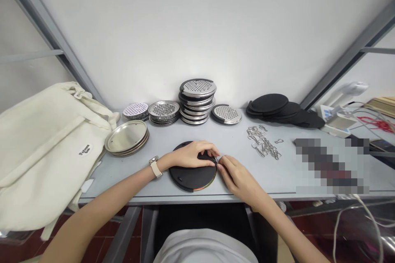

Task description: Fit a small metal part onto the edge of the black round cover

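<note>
The person's left hand [191, 154] is curled over the top of a black round disc [191, 178], fingers bent down across its upper edge and thumb toward the right rim, holding it flat on the table. A pale strapped wristwatch [154, 167] sits on that wrist. The right hand [237, 176] comes in from the lower right, its fingers drawn together into a tight pinch at the disc's right rim. The fingertips [219, 165] close on a small metal piece [215, 159], mostly hidden and too small to identify. The two hands nearly meet there.

The disc lies flat near the front edge of the pale grey table [277, 176], and a thin band of colour shows along its lower rim. Beyond it, along the wall, stands a tall stack of round steel graters [197, 100], with a shorter stack [163, 111] to its left and a single grater [226, 114] to its right. Further left are a small pile of lilac perforated discs [135, 111] and a stack of plain steel lids [126, 137]. To the right lie a loose heap of metal clips [262, 141] and overlapping black discs [277, 109]. A cream canvas tote bag [46, 144] slumps over the table's left end, and a pixelated patch [331, 166] hides part of the right side.
</note>
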The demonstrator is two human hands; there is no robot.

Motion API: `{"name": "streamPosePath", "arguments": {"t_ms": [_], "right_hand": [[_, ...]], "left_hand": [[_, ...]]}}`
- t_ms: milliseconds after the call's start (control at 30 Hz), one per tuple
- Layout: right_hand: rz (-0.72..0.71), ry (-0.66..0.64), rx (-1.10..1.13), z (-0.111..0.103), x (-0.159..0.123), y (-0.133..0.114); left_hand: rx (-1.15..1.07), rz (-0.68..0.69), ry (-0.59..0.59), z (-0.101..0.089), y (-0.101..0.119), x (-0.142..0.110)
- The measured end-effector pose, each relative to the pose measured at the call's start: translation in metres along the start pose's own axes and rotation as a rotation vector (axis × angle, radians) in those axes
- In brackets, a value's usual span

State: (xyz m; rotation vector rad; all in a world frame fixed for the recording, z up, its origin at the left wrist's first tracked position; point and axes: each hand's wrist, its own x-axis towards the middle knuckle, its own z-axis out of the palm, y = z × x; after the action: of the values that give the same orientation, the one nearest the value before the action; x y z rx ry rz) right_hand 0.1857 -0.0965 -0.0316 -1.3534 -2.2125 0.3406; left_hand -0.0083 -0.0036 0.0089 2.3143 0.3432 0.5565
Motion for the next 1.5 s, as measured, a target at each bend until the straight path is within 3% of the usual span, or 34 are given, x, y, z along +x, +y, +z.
{"name": "streamPosePath", "arguments": {"t_ms": [967, 1500], "right_hand": [[0.009, -0.025, -0.031, -0.0003, -0.0008, -0.0015], [0.012, -0.010, -0.042, 0.0002, -0.0005, -0.0012]], "left_hand": [[-0.183, -0.149, -0.044, -0.0002, -0.0037, -0.0009], [-0.107, -0.107, -0.036, -0.0001, -0.0020, -0.0016]]}}
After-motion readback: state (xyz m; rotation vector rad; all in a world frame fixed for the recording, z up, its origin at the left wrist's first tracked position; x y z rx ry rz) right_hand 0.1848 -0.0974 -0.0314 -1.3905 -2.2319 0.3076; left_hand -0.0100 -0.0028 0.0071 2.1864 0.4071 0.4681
